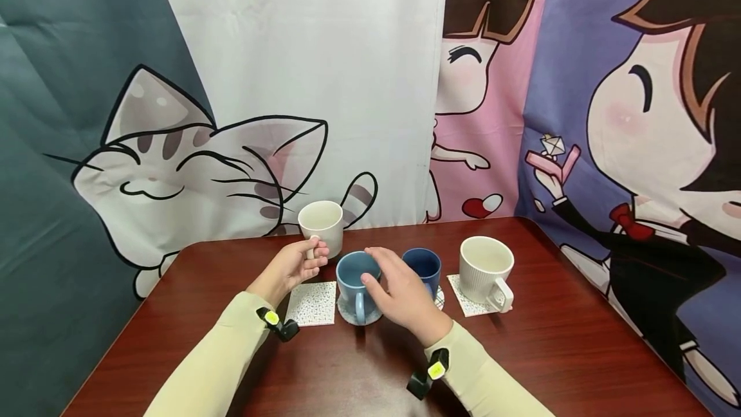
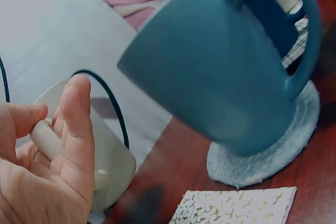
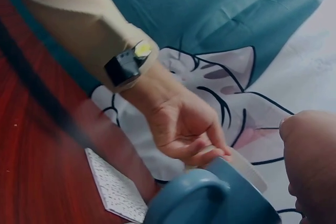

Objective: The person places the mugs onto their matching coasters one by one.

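My left hand [image 1: 296, 264] grips the handle of a white mug [image 1: 321, 221], with thumb and fingers around it. Whether the mug's base touches the table cannot be told. In front of it and to the right, a light blue mug [image 1: 350, 275] stands upright on a round pale coaster [image 1: 347, 314], handle toward me. My right hand [image 1: 405, 295] is beside the blue mug's rim, fingers extended and thumb apart; contact is unclear. The left wrist view shows the white mug [image 2: 113, 156] behind the blue mug [image 2: 210, 72].
A square patterned coaster [image 1: 311, 304] lies left of the blue mug. Partly hidden by my right hand, a dark blue mug [image 1: 425, 266] stands on another coaster. Farther right, a ribbed white mug [image 1: 483, 272] sits on a square coaster [image 1: 471, 306]. A printed curtain [image 1: 347, 82] hangs behind the table.
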Demonstrator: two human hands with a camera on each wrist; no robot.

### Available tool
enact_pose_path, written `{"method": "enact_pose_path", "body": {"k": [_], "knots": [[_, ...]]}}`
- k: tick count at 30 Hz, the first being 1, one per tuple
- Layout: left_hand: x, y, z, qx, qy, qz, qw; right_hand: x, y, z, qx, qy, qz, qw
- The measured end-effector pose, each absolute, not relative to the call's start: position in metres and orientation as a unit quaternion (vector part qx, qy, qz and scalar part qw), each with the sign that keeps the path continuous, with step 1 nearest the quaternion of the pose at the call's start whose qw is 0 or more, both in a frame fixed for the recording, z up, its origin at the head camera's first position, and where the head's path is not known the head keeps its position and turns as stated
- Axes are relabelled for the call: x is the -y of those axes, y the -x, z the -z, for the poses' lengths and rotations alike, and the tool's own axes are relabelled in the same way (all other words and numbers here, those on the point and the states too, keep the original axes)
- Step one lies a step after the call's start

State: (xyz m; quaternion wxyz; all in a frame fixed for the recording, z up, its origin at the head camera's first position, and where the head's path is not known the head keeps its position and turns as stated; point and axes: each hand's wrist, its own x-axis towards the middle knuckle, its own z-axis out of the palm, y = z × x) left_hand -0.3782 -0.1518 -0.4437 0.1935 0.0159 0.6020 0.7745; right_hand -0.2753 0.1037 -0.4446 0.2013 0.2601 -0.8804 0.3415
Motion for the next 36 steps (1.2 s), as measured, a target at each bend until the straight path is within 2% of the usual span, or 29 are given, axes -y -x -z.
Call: {"method": "enact_pose_path", "body": {"k": [12, 20, 27, 36], "knots": [[0.160, 0.352, 0.426, -0.588, -0.019, -0.789, 0.177, -0.077, 0.261, 0.453, 0.854, -0.357, -0.251, 0.283], [0.167, 0.333, 0.422, -0.588, -0.033, -0.788, 0.180, -0.060, 0.250, 0.458, 0.842, -0.402, -0.209, 0.292], [0.172, 0.321, 0.424, -0.588, -0.018, -0.789, 0.179, -0.046, 0.244, 0.466, 0.825, -0.435, -0.140, 0.333], [0.174, 0.304, 0.429, -0.583, -0.006, -0.793, 0.179, -0.030, 0.237, 0.478, 0.834, -0.446, -0.109, 0.305]]}}
